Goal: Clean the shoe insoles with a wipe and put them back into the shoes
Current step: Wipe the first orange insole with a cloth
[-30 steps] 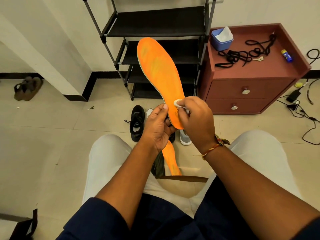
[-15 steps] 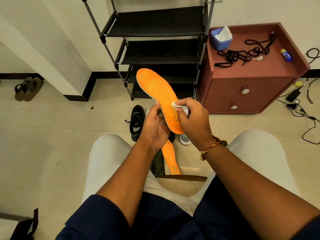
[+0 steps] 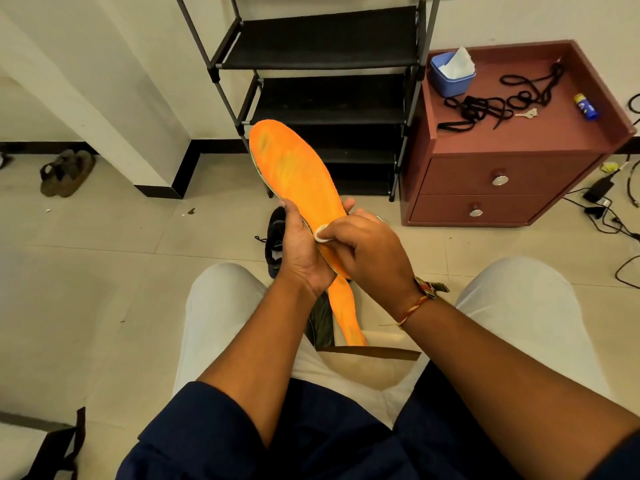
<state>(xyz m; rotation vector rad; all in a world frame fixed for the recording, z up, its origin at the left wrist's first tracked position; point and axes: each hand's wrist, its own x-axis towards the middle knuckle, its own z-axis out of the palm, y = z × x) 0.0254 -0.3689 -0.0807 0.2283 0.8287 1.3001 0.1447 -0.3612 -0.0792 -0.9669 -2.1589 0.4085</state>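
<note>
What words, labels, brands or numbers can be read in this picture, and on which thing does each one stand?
No text can be read here.
Blue tube with a yellow cap on the red cabinet: there is a mark on its label, too small and blurred to read.
Orange insole: no print shows on the face that is turned to the camera.

Bright, even, soft light with only faint shadows. The insole (image 3: pixel 294 174) is sharp and vividly saturated. Far left and right of it, floor and wall lines bow from the wide-angle lens.
</note>
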